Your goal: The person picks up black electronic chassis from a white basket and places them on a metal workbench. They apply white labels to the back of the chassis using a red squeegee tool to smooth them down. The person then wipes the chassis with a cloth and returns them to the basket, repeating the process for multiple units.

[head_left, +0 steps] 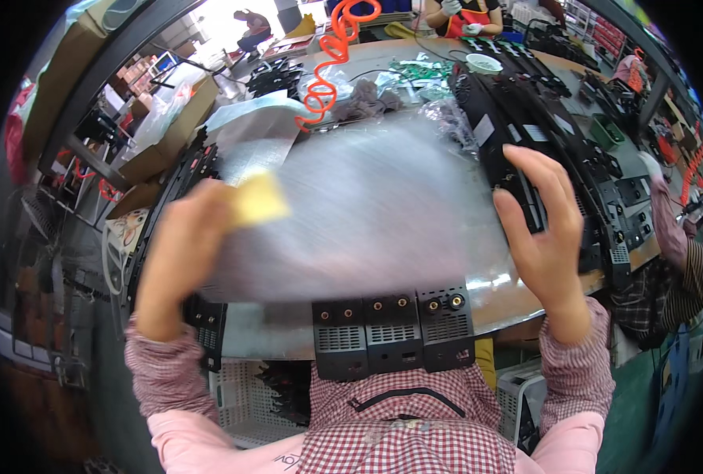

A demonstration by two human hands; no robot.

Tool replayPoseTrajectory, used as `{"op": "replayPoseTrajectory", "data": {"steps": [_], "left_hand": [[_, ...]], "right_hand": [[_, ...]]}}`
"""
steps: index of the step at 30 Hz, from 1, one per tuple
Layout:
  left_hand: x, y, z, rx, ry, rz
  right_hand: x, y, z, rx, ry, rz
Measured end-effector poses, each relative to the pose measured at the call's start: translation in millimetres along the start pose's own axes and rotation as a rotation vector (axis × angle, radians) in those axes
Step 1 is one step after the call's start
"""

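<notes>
A large translucent, whitish sheet point(359, 213), smeared by motion, spans the middle of the bench in front of me. My left hand point(196, 225) is closed at its left edge, next to a yellow patch point(258, 199); the blur hides whether that patch is part of the sheet. On the right, my right hand point(545, 225) is raised with thumb and fingers apart, holding nothing, just off the sheet's right side. Below the sheet, several black slotted panels point(393, 336) with brass-coloured round fittings jut over the bench's near edge. The sheet covers their far ends.
A coiled orange air hose point(331, 59) hangs over the far bench. Long black panels point(517, 118) are stacked on the right, and more black parts point(179, 186) stand at left. A white plastic basket point(245, 403) sits below the bench. Co-workers work beyond and at right.
</notes>
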State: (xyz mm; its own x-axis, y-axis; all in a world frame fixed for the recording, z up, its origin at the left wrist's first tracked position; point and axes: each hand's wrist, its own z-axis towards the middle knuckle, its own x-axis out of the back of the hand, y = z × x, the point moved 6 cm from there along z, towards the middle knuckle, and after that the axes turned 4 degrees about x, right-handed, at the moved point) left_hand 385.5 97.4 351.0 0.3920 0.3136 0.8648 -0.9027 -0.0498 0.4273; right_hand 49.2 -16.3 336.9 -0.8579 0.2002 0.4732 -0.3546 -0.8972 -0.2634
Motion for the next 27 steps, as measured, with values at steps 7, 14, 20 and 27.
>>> {"op": "replayPoseTrajectory", "data": {"steps": [7, 14, 20, 27], "left_hand": [[91.2, -201.1, -14.9, 0.362, 0.344, 0.402], [20.4, -178.9, 15.2, 0.32, 0.372, 1.229], [-98.6, -140.1, 28.3, 0.092, -0.115, 0.608], [-155.5, -167.9, 32.9, 0.213, -0.201, 0.53]], "right_hand": [[-93.3, 119.4, -58.6, -0.612, -0.117, 0.217], [-200.0, 227.0, -73.1, -0.429, -0.324, -0.079], [-252.8, 272.4, -48.3, -0.207, -0.525, -0.317], [-268.9, 286.6, -18.9, -0.351, -0.625, -0.655]]}}
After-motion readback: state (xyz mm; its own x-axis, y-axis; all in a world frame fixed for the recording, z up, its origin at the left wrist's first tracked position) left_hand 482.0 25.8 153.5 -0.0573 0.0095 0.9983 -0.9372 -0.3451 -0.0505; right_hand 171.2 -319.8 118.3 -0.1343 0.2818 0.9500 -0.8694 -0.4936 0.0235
